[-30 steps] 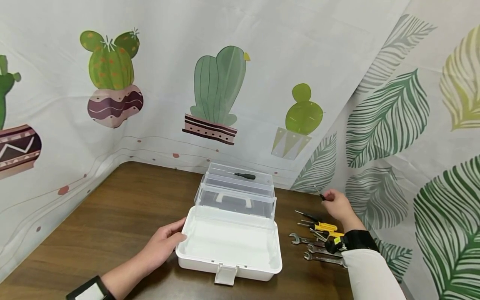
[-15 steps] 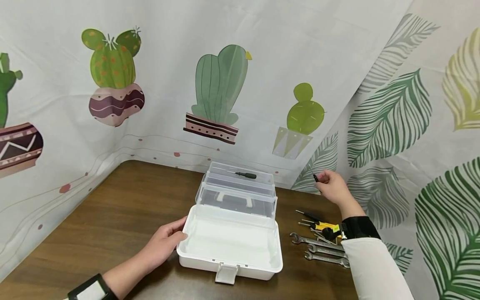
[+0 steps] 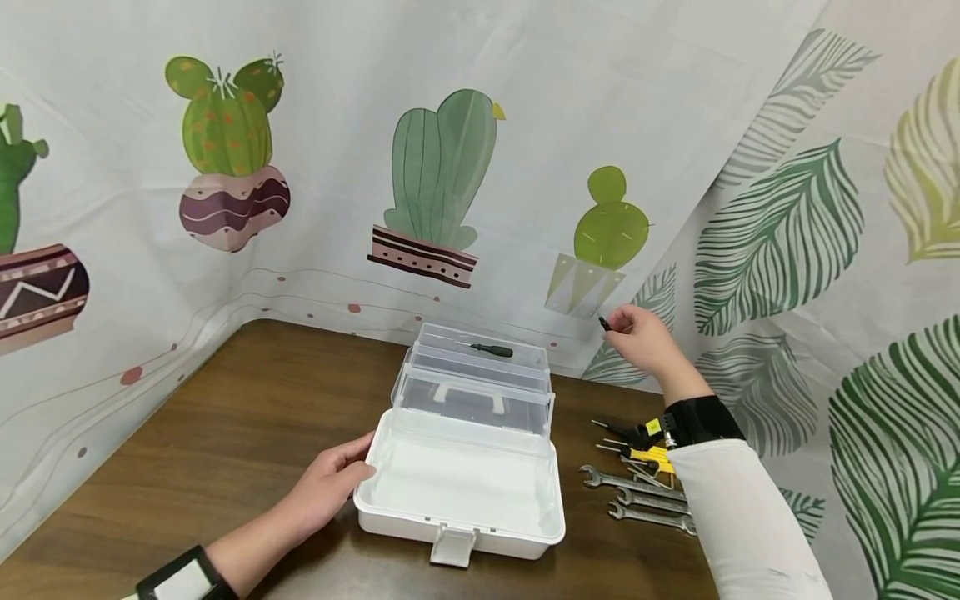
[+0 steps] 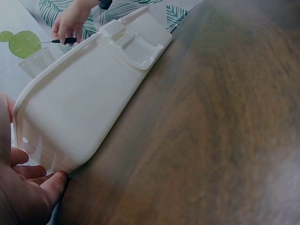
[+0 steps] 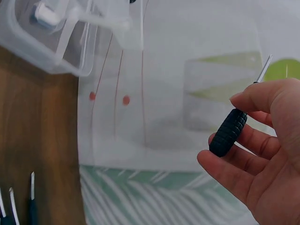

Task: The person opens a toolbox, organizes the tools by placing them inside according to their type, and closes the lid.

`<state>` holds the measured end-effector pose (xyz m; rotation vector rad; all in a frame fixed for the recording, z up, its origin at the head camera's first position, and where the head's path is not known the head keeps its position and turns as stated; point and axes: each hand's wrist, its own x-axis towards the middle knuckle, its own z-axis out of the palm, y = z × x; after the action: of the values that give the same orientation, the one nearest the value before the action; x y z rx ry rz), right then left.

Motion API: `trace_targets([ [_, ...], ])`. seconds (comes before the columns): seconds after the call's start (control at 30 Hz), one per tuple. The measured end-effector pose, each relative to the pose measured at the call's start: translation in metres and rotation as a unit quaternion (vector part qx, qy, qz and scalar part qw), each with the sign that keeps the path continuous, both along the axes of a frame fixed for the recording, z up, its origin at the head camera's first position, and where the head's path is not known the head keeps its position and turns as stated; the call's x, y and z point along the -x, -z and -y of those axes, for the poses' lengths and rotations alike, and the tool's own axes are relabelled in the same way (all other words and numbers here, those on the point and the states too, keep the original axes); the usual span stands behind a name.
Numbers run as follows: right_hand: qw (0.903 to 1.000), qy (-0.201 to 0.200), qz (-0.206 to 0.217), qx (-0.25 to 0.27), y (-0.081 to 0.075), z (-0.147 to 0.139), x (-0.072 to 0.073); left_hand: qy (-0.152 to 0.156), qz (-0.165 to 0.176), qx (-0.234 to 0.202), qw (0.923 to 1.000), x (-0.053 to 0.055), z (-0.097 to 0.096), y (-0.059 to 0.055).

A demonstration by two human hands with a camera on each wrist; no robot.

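My right hand (image 3: 643, 340) is raised at the back right and pinches a small screwdriver (image 5: 228, 133) by its dark ribbed handle, thumb against fingers. The metal shaft points away from the palm. An opened white toolbox (image 3: 463, 487) stands in the middle of the table, its front latch hanging down. At the box's left side my left hand (image 3: 328, 483) grips the wall, thumb over the rim and fingers along the outside. Behind the base are raised clear trays (image 3: 442, 360); a dark-handled screwdriver (image 3: 493, 351) lies in the top one.
To the right of the toolbox lie several wrenches (image 3: 651, 518), yellow-handled screwdrivers (image 3: 651, 454) and a black-handled screwdriver (image 3: 619, 431), partly under my right forearm. A printed curtain (image 3: 330, 167) hangs right along the back and right of the brown table (image 3: 247, 433).
My right hand has risen and moved left with the screwdriver, from above the tools toward the back curtain. The left hand and toolbox have stayed in place.
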<state>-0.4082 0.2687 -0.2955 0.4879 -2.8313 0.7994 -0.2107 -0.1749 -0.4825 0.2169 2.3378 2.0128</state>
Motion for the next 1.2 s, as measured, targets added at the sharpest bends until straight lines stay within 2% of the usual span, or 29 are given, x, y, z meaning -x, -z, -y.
trace_targets([
  [0.33, 0.9983, -0.051, -0.003, -0.028, -0.023, 0.042, 0.005, -0.001, -0.004, 0.004, 1.0000, 0.000, 0.001, 0.000],
  [0.57, 0.9935, -0.088, -0.028, -0.067, -0.032, 0.072, 0.012, -0.001, -0.005, 0.009, 0.9999, 0.000, 0.001, 0.001],
  [0.87, 0.9862, -0.121, -0.035, -0.107, -0.032, 0.107, 0.018, -0.001, -0.014, 0.018, 0.9997, 0.001, 0.002, 0.002],
  [1.1, 0.9815, -0.136, -0.003, -0.134, -0.022, 0.127, 0.022, 0.000, -0.014, 0.016, 0.9998, 0.001, 0.002, 0.002],
  [1.2, 0.9776, -0.146, -0.002, -0.152, -0.018, 0.136, 0.025, -0.001, -0.014, 0.016, 0.9998, 0.001, 0.002, 0.001],
])
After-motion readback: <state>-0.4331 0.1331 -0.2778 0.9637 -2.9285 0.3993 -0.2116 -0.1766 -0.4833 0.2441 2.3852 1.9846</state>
